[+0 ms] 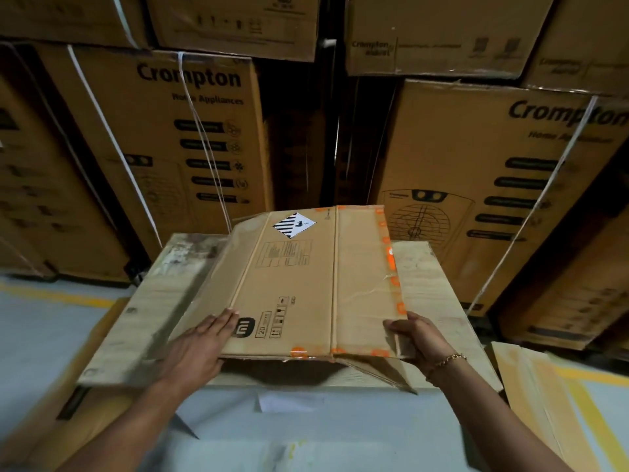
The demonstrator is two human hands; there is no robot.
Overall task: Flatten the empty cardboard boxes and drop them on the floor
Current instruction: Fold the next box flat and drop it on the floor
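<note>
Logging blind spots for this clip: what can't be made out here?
Head view only:
- Underside of the flattened Mi box: hidden by its own top panel.
- Left hand fingertips: tucked under the box.
- Small print on the box: too small.
- Crompton cartons: blurred, cut off by the edges.

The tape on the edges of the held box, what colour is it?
Orange tape, clearest in the head view.
</note>
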